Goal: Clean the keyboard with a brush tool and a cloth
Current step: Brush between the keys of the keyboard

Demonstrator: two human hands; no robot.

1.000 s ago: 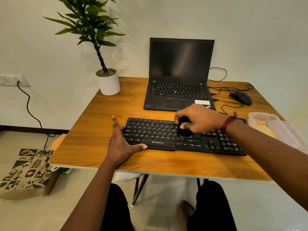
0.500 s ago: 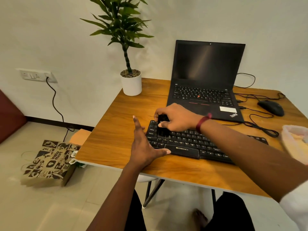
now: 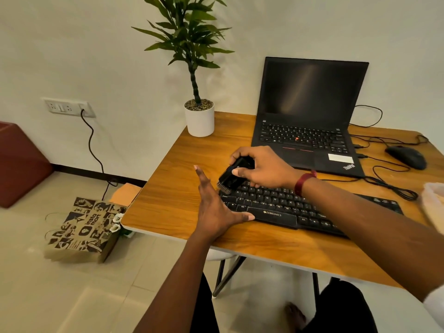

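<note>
A black keyboard (image 3: 283,207) lies on the wooden table (image 3: 173,195) near its front edge. My right hand (image 3: 262,169) grips a small black brush tool (image 3: 230,177) over the keyboard's far left corner, bristles pointing down and left. My left hand (image 3: 213,207) rests flat against the keyboard's left end, fingers straight, thumb lying along the front edge. A pale cloth (image 3: 434,207) shows only at the right border of the view.
An open black laptop (image 3: 307,116) stands behind the keyboard. A black mouse (image 3: 406,156) with loose cables lies at the right. A potted plant (image 3: 199,118) occupies the table's far left corner. A printed paper bag (image 3: 84,229) sits on the floor at left.
My right hand has swept the brush leftward along the keys to the keyboard's left end and tilted it. The view has turned to the left. My left hand stays at the keyboard's left end.
</note>
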